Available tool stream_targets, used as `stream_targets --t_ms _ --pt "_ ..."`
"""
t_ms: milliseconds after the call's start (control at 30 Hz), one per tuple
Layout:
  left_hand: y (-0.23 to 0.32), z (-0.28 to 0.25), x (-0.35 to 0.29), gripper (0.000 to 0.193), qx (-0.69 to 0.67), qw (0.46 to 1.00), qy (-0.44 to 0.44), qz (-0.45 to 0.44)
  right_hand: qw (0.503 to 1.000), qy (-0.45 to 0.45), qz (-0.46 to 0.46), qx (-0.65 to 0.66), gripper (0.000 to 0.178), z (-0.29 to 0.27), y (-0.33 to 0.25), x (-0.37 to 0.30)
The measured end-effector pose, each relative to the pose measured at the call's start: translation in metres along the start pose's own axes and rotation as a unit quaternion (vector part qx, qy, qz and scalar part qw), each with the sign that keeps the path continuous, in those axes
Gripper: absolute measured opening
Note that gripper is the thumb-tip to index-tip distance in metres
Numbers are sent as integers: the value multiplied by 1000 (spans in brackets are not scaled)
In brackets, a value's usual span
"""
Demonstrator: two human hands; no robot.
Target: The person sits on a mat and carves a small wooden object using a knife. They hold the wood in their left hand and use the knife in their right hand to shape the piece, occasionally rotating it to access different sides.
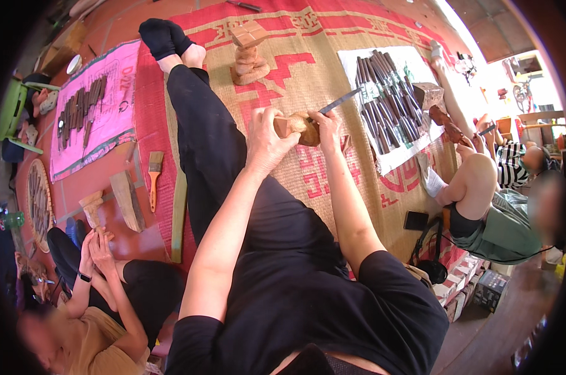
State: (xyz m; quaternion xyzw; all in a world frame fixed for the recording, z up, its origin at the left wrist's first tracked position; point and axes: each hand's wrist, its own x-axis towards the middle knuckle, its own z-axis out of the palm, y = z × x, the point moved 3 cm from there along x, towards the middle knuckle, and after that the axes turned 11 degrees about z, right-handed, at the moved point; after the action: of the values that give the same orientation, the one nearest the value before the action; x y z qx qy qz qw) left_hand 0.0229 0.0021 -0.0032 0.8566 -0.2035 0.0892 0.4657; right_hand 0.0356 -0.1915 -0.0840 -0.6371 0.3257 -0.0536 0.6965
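My left hand (265, 142) is closed round one side of a small light-brown wood carving (300, 124), held up above my lap. On the carving's other side, my right hand (328, 132) grips a flat dark file (341, 100). The file's long end points up and to the right, away from me; its near end is hidden by my fingers. Both hands are close together, and the file meets or nearly meets the wood. Beyond them a carved wooden figure (250, 61) with a block-like top stands on the woven mat (283, 94).
Several carving tools lie on a white cloth (392, 164) at right and a pink cloth (98, 156) at left. A brush (155, 178) and wood block (127, 200) lie left. One person works at lower left; another at right holds a reddish carving (447, 125). A phone (415, 220) lies at right.
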Motion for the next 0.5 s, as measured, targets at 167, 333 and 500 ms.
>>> stream_targets --t_ms 167,333,500 --pt "6 0 0 52 4 1000 -23 2 985 80 28 149 6 -26 10 21" --pt "1 -2 0 52 4 1000 -17 2 993 9 16 113 8 -14 1 9" --pt "12 0 -2 53 13 999 -44 12 999 -23 32 20 12 -11 11 16"
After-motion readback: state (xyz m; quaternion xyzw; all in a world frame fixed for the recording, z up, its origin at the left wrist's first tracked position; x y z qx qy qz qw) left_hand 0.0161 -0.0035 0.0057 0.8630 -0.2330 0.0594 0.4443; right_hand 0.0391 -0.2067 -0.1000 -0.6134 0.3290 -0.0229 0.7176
